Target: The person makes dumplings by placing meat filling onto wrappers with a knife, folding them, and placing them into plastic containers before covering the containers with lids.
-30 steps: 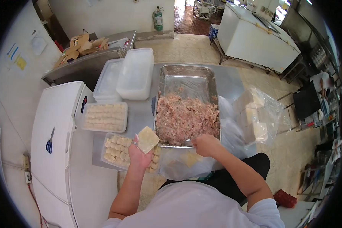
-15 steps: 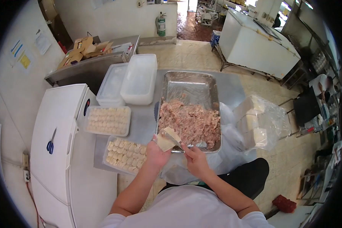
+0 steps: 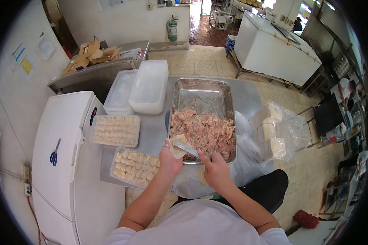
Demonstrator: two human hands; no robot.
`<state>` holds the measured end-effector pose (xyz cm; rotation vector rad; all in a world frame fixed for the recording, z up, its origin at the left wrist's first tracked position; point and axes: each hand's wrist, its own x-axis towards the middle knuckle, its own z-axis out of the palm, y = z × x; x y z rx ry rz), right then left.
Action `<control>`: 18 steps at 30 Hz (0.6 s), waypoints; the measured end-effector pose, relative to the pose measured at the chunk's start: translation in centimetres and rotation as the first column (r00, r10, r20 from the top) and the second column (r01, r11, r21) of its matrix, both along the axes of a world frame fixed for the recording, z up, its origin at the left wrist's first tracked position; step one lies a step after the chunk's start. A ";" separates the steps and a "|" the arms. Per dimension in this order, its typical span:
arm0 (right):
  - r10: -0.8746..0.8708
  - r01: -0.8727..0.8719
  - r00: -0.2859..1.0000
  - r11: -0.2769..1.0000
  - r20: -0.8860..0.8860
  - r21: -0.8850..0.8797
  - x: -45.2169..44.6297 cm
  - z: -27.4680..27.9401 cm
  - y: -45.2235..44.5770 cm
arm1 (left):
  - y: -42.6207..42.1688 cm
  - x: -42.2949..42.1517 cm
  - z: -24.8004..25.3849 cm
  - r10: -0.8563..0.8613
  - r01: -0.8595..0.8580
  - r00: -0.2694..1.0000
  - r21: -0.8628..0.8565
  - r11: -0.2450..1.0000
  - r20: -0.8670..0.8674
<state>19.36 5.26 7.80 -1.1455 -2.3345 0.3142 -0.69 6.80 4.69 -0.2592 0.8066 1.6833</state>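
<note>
My left hand (image 3: 170,161) holds a thin, pale dumpling wrapper (image 3: 175,152) over the near left corner of a metal tray (image 3: 234,143). In my right hand (image 3: 216,172) is a flat metal spreading blade (image 3: 187,149), its tip against the wrapper. What lies under the tip is too small to make out. Minced meat filling (image 3: 204,130) covers the near and middle part of the tray. To the left of my left hand, a plastic container (image 3: 113,173) holds rows of filled dumplings (image 3: 135,166).
Farther left is another full dumpling container (image 3: 115,143). Stacked plastic boxes (image 3: 149,87) stand behind it. At the right, bagged stacks of wrappers (image 3: 270,130) sit at the table edge. A white freezer (image 3: 61,163) with scissors (image 3: 54,153) flanks the table.
My right hand has shifted slightly right and toward me. The blade now lies flatter across the wrapper, which my left hand has kept hold of.
</note>
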 end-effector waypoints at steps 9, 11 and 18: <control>-0.052 -0.099 0.969 0.816 -0.242 -0.569 1.9 0.3 -0.1 | -0.4 -0.8 0.4 -0.068 0.068 0.997 0.000 0.998 -0.035; -0.194 -0.175 0.934 0.483 -0.299 -0.858 1.6 -1.0 0.5 | -0.3 0.1 2.2 -0.097 0.096 0.995 -0.053 0.994 -0.021; -0.032 -0.008 0.996 0.906 -0.087 -0.424 3.0 2.3 -1.2 | -0.2 -1.0 -0.9 -0.073 0.073 0.997 0.025 0.997 -0.015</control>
